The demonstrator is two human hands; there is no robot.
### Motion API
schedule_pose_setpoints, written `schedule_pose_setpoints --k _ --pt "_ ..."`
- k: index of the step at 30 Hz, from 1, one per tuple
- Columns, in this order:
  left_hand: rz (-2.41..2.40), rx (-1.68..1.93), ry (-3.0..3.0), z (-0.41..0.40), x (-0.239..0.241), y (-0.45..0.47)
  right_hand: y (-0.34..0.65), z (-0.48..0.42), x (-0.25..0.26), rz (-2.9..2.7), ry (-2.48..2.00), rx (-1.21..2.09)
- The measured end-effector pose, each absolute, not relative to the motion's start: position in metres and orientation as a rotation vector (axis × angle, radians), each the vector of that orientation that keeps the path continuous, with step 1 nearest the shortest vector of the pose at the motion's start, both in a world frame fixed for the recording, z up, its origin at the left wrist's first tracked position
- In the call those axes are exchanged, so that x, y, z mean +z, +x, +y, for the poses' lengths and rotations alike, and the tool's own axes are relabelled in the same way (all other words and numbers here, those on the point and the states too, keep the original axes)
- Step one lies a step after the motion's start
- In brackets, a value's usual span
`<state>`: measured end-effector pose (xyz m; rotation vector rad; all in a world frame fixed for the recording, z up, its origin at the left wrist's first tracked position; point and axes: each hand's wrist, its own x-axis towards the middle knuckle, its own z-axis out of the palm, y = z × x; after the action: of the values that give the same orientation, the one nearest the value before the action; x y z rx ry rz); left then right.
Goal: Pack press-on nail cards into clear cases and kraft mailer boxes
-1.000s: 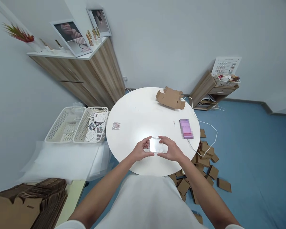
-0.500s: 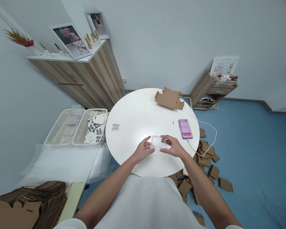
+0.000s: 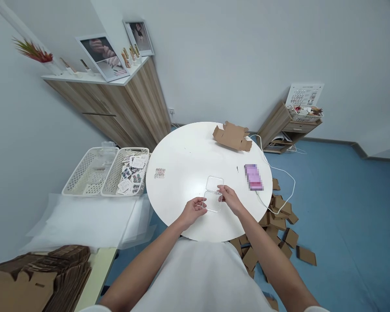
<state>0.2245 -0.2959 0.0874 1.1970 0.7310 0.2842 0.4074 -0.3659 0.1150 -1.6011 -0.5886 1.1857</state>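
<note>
Between my hands is a clear plastic hinged box (image 3: 212, 202), with its lid swung up and away from me. My left hand (image 3: 193, 209) grips the left edge of the base between thumb and fingers. At the hinge side, my right hand (image 3: 229, 198) pinches the box's right edge. Over to the left on the round white table (image 3: 178, 164) lies a small set of press-on nails (image 3: 160, 173). A flattened brown cardboard box (image 3: 233, 137) rests at the far right of the table. Nearer on the right is a phone (image 3: 254, 177) with a blurred screen.
A white cable (image 3: 287, 170) runs off the table's right side. Two white baskets (image 3: 105, 190) with packets and clear boxes stand at left, near translucent sheets (image 3: 91, 221) and stacked cardboard (image 3: 65, 277). Several small brown boxes (image 3: 291, 236) lie on the floor at right.
The clear box has gone from closed to open, its lid now folded away from me. My right hand has shifted slightly toward the hinge.
</note>
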Motion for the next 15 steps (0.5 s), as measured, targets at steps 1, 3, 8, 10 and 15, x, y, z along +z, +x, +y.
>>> schedule_pose_setpoints --k 1,3,8,10,15 --pt "0.738 0.288 1.193 -0.296 0.086 0.224 0.405 -0.367 0.112 -0.568 -1.582 1.193" --pt "0.768 0.296 1.182 -0.297 0.083 0.223 0.399 -0.372 0.106 -0.529 -1.552 1.197" --pt "0.876 0.301 1.151 -0.302 0.064 0.222 0.379 -0.396 0.083 -0.471 -1.639 1.074" --pt "0.914 0.295 1.147 -0.304 0.055 0.223 0.372 -0.406 0.072 -0.511 -1.698 1.058" --pt "1.006 0.276 1.204 -0.306 0.044 0.227 0.365 -0.414 0.047 -0.561 -1.787 1.03"
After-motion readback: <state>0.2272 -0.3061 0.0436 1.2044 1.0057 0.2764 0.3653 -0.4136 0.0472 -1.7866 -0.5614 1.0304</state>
